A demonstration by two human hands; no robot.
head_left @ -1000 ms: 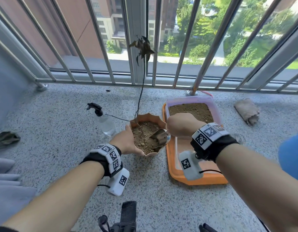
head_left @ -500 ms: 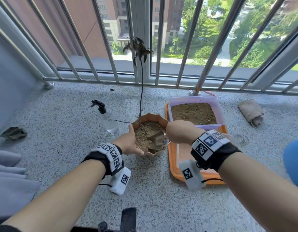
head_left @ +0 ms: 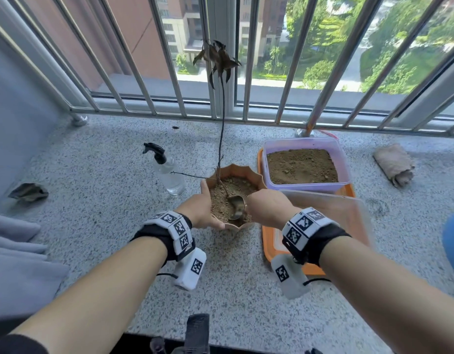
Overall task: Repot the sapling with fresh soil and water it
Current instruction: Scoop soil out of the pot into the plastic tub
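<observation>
A scalloped brown pot (head_left: 242, 172) stands on the speckled ledge, filled with soil. A thin sapling (head_left: 222, 118) with dry dark leaves rises from it, leaning slightly. My left hand (head_left: 201, 209) grips the pot's left rim, thumb up along the edge. My right hand (head_left: 268, 206) holds a metal scoop (head_left: 236, 206) whose bowl rests in the pot's soil. A clear box of fresh soil (head_left: 301, 166) sits on an orange tray (head_left: 269, 249) to the right. A clear spray bottle (head_left: 167, 172) with a black head stands left of the pot.
A clear lid (head_left: 330, 213) lies on the tray in front of the soil box. A rolled cloth (head_left: 394, 164) lies at far right, a dark crumpled leaf (head_left: 29, 192) at far left. Metal railing bars (head_left: 320, 98) close off the ledge's far side.
The scoop has moved deeper into the pot, toward the stem's base. The view has tilted up a little; my left hand stays on the rim.
</observation>
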